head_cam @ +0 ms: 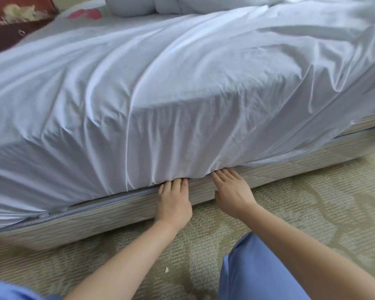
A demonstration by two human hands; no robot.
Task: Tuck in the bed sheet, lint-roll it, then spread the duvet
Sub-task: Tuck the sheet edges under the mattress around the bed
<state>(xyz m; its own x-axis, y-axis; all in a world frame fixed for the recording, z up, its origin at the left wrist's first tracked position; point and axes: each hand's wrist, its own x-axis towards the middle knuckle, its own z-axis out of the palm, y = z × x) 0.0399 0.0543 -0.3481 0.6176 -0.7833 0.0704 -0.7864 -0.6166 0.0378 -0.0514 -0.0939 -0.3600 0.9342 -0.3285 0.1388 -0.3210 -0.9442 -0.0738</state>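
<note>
Tucking step, at the bed's near corner: I have my left hand (174,199) and right hand (232,189) side by side, fingers straight and together, fingertips pushed into the seam where the bed sheet (160,100) bunches between mattress and bed base (117,211); neither hand grips anything. To the left the sheet hem hangs loose over the exposed mattress piping (91,205), so by my reckoning the next move is working leftward along that edge, palms flat. Duvet (225,5) sits heaped at the far side; no lint roller in view.
</note>
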